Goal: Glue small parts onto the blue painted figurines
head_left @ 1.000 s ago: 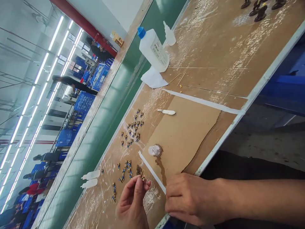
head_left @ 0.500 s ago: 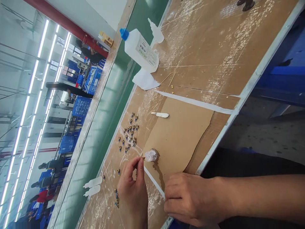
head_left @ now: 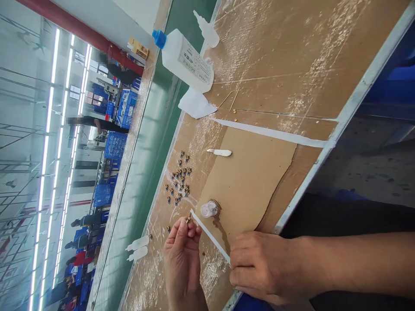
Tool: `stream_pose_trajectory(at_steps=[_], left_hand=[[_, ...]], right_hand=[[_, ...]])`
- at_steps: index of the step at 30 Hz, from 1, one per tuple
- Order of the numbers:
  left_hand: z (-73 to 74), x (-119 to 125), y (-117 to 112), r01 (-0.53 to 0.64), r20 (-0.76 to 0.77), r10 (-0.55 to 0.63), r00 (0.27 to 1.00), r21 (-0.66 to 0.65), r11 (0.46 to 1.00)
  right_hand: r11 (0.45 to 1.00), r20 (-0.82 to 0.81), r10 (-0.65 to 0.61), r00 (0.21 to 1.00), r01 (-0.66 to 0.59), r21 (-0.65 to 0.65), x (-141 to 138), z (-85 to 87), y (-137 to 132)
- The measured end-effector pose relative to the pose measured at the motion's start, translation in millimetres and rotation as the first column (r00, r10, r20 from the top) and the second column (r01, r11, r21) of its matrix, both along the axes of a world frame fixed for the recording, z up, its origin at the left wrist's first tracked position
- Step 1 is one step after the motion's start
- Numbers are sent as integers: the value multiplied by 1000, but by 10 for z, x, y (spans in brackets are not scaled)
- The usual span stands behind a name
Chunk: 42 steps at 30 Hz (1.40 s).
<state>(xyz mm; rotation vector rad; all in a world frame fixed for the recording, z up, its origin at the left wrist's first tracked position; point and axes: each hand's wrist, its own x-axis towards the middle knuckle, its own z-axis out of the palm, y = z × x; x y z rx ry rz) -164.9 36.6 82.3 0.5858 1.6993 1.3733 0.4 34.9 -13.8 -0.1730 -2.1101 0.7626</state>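
Observation:
Between its thumb and fingertips, my left hand [head_left: 183, 252] pinches a tiny gold-brown piece [head_left: 188, 220], partly hidden. It is just off the strip-edged corner of a brown cardboard sheet [head_left: 249, 172]. My right hand [head_left: 259, 265] is closed in a fist at the sheet's near edge, back up; whatever it may hold is hidden. On the sheet stand a small clear cup [head_left: 210, 209], beside a wet streak, and a white-handled craft knife [head_left: 221, 152]. Several small gold-and-blue pieces [head_left: 180, 174] lie in a cluster beyond my left hand.
A large glue bottle with blue cap [head_left: 188, 58] lies by folded white paper [head_left: 196, 104] and a nozzle bottle [head_left: 207, 31]. Two small white bottles [head_left: 138, 248] lie left. Thin sticks [head_left: 234, 99] rest on the table. Beyond a green strip [head_left: 147, 142], people work among blue crates [head_left: 115, 144].
My left hand has drawn back a little from the cup and turned, so its curled fingers show. My right hand stays closed near the sheet. The view has shifted slightly.

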Motion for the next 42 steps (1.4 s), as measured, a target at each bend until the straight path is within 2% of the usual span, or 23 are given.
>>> stream_pose_trajectory(at_steps=[4,10,13,16,18,21,23,26,29,33,42], left_hand=[[-41,-25,-38,-78,105,79,991,-15,997],[-53,-55,-120,-179,129,175,976,18,984],[-118,3,-324,-297,117,283,952,122,947],[-309,142,-653,-352,135,327,935,267,897],[-477,266,-874,-380,196,334,922,299,875],[-694,441,-1125,-437,286,361,888,272,857],[-779,531,-1225,-462,314,379,871,259,848],[-824,624,-1294,-519,333,432,838,242,820],[-819,686,-1313,-562,338,479,810,216,799],[-811,734,-1341,-566,346,481,805,207,798],[-871,712,-1427,-479,223,427,876,298,826]], right_hand=[[1000,-1,4,1000,-4,-14,5,-8,-4],[999,-7,13,1000,-13,-33,16,21,1],[999,-63,0,998,-3,-38,7,25,6],[993,-138,14,990,-30,-117,-23,20,10],[954,-196,31,980,-87,-286,-51,25,0],[825,-261,39,965,-178,-537,-83,60,-48],[773,-264,85,961,-230,-591,-87,98,-98],[748,-226,162,960,-269,-607,-71,158,-169],[742,-194,168,967,-253,-621,-50,193,-213],[759,-196,170,966,-255,-600,-32,210,-233],[786,-205,157,966,-248,-566,-32,220,-282]])
